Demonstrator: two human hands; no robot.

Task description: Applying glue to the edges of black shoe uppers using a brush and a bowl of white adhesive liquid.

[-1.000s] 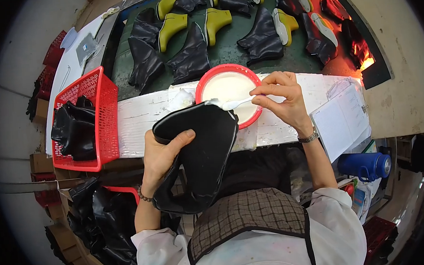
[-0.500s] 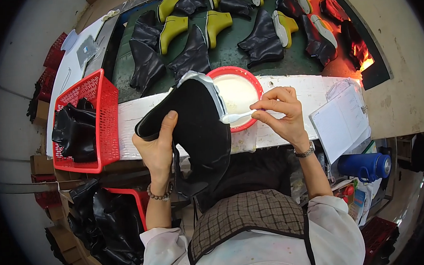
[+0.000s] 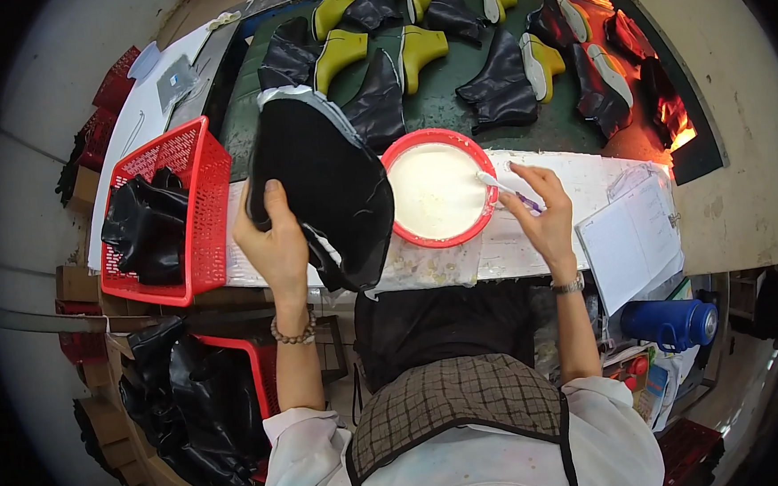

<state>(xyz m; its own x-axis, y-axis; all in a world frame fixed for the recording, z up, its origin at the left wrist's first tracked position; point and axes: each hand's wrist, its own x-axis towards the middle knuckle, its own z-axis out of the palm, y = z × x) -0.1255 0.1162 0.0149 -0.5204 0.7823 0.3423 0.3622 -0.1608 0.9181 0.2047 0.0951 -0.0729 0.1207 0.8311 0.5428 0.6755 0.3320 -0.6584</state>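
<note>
My left hand (image 3: 274,250) grips a black boot upper (image 3: 327,175), thumb on its dark inner face and fingers behind it. White paste coats the upper's far curved edge. To the right stands a red round basin (image 3: 434,136) holding creamy white glue (image 3: 435,191). A white brush (image 3: 496,183) with a purple handle end rests across the basin's right rim. Just beside that brush is my right hand (image 3: 548,229), open, with thumb and fingers spread apart.
Black uppers (image 3: 495,85) and yellow-green boot lasts (image 3: 422,54) lie on the dark green belt (image 3: 439,115), with an orange glow at its right. A red basket (image 3: 204,210) of uppers stands left. Papers (image 3: 629,237) and a blue flask (image 3: 666,324) are at right.
The boot upper has moved left, away from the basin, in my left hand. My right hand has let go of the brush, which now lies on the basin's rim.
</note>
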